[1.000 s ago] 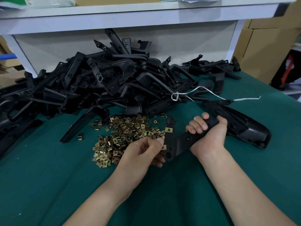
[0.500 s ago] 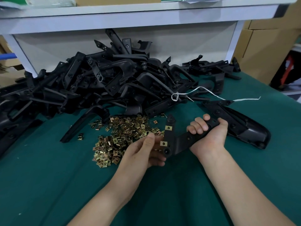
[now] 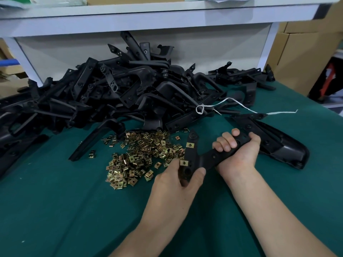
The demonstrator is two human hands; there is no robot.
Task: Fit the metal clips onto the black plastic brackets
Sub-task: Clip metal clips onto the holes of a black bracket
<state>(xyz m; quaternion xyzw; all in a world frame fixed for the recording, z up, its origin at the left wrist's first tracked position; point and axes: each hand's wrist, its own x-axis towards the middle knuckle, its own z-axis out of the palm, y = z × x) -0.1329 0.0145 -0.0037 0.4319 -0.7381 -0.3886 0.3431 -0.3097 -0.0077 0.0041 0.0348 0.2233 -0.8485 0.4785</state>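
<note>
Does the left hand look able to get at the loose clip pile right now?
Probably yes: the clip pile lies just beside the left hand, nothing between, though it must first release the bracket.

No legible text, label, brand, number or sign is present. The cardboard boxes at the right show plain faces. Packaging on the shelf at the top edge is too blurred to read.

Green table: brackets, clips
</note>
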